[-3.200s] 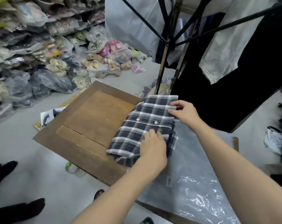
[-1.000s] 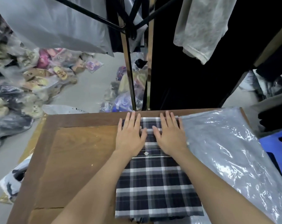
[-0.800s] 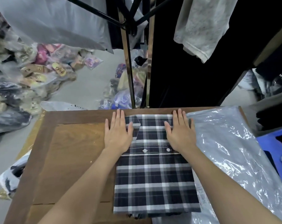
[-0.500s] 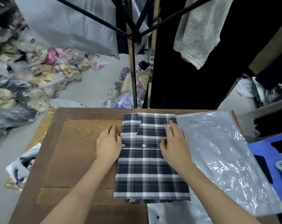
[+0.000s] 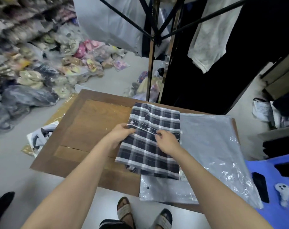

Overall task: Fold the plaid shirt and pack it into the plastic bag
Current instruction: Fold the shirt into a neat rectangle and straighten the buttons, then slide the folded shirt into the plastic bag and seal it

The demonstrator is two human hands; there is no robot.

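The plaid shirt (image 5: 150,146) lies folded into a long rectangle on the wooden table (image 5: 91,123), collar end away from the person and long axis running from them toward the far edge. The left grip (image 5: 119,134) clasps the shirt's left edge about halfway along, fingers curled over the cloth. The right grip (image 5: 167,141) pinches the button strip near the middle. The plastic bag (image 5: 211,146) lies flat just to the right, lengthwise the same way, and the shirt's right side and near hem overlap it. So the shirt has to go rightward, and the right grip is the nearer one to the bag. I cannot tell which end of the bag opens or whether it is a single bag or a stack. The left fingertips are hidden under the fabric, and a bit of loose cloth pokes out at the near hem.
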